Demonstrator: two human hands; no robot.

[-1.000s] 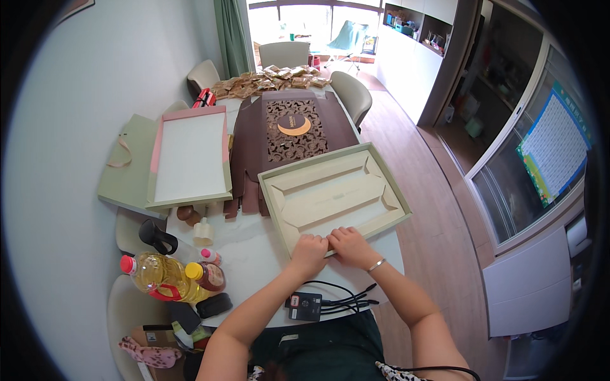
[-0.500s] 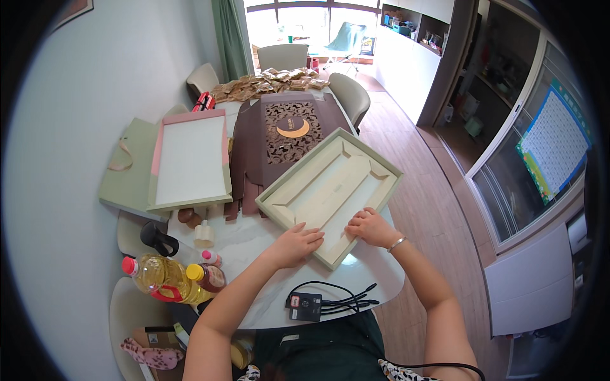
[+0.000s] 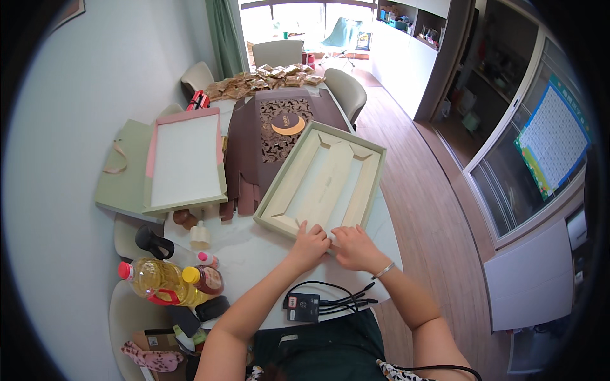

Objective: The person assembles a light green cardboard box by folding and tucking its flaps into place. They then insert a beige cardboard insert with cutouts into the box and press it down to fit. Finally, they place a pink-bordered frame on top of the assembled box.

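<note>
A shallow pale green box (image 3: 375,190) lies at a slant on the near right of the table, open side up. Inside it is a cream cardboard insert (image 3: 324,184) with folded flaps and long gaps. My left hand (image 3: 310,247) has its fingers bent over the box's near wall, close to the middle. Right beside it, almost touching, my right hand (image 3: 356,249) pinches the same near edge. The fingertips partly hide that edge, and whether a flap is between them is not clear.
On the left stands another green box (image 3: 222,184) with pink sides and a white base. Flattened brown cardboard (image 3: 244,140) with a cut-out pattern lies behind, then a heap of small packets (image 3: 273,79). Near left are an oil bottle (image 3: 159,279) and a black cabled device (image 3: 304,308).
The green box has turned counterclockwise, so it points more straight away from me. My hands have come together at its near edge; the right one moved in from the right side.
</note>
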